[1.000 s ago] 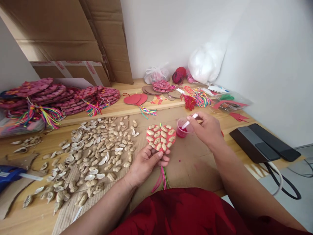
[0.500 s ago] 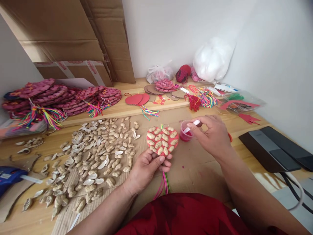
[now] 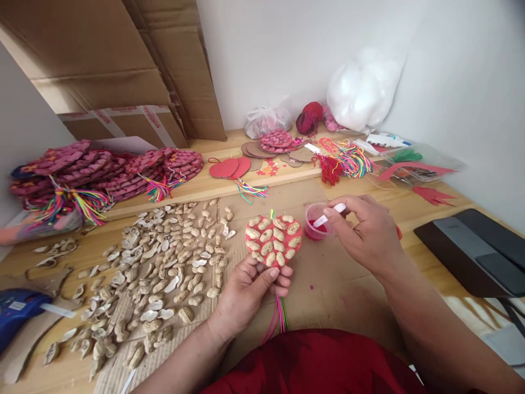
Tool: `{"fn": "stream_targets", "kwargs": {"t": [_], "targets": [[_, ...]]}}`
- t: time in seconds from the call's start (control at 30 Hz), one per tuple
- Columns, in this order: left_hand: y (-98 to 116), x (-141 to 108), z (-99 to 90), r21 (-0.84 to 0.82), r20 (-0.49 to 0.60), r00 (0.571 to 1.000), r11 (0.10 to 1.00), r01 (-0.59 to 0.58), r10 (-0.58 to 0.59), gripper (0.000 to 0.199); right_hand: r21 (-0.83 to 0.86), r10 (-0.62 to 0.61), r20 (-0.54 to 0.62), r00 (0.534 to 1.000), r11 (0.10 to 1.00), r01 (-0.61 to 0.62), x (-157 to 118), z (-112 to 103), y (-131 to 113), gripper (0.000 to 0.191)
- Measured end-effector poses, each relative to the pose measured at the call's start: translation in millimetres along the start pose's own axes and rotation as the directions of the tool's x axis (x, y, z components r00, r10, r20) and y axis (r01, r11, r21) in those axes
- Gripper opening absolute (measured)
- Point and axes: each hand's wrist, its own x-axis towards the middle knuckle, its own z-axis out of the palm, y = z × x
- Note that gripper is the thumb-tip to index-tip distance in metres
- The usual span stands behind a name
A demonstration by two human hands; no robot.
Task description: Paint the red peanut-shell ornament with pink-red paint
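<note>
Between the thumb and fingers of my left hand (image 3: 256, 287) is a red heart-shaped piece (image 3: 273, 262), held at its lower tip. Whole peanuts in their shells (image 3: 279, 235) sit on its face in rows. Pink and green cords (image 3: 280, 314) hang below it, and a bit of yellow-green cord shows at the top. My right hand (image 3: 367, 230) pinches a white brush-like stick (image 3: 328, 216). The stick's lower end is over or in a small clear plastic cup (image 3: 315, 232) of deep pink liquid; its tip cannot be made out.
Loose peanuts and shells (image 3: 164, 268) cover the cardboard at left, with a blue glue gun (image 3: 22, 309) beyond. Stacked pink discs with tassels (image 3: 86, 169), red paper hearts (image 3: 229, 167) and yarn bundles (image 3: 348, 158) line the back. A black device (image 3: 471, 251) lies at right.
The view has shifted slightly. My right hand has moved a little to the right along with the white stick, still at the cup. My left hand keeps holding the heart.
</note>
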Motion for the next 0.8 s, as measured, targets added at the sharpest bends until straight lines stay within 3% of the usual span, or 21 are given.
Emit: {"fn": "stream_targets", "kwargs": {"t": [0.33,0.63,0.8], "targets": [[-2,4,23.3,-0.008,-0.117,0.993,1.0,0.017,-0.018,0.034,0.111,0.066,-0.208,0.976,0.993,-0.043,-1,-6,-3,0.015],[-2,5,25.6,0.01,-0.12,0.992,0.999,0.035,-0.033,0.036,0.253,0.194,-0.209,0.958,0.957,-0.139,-5,-7,-1,0.02],[-3,5,23.7,0.0,-0.1,0.994,0.999,0.044,-0.043,0.036,0.243,0.208,-0.223,0.952,0.958,-0.153,-5,-7,-4,0.018]]}}
